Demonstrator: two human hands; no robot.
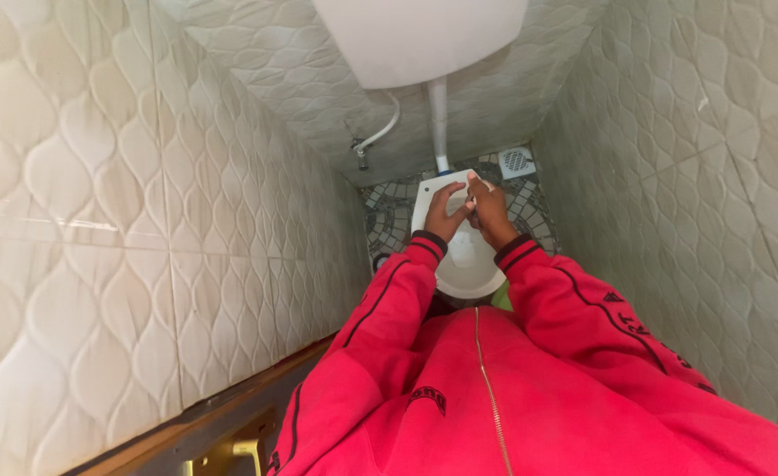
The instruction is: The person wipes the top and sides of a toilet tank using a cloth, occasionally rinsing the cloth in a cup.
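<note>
Pale tiled walls closed in a narrow stall where, at centre frame over the white toilet bowl (468,264), the left hand (446,214) and right hand (490,211) met, fingers curled on something small (too hidden to name), probably light.

2 hands (446,214) (493,211), 1 white toilet bowl (468,264), 1 cistern (420,35), 1 flush pipe (439,123), 1 floor drain (516,160).
</note>
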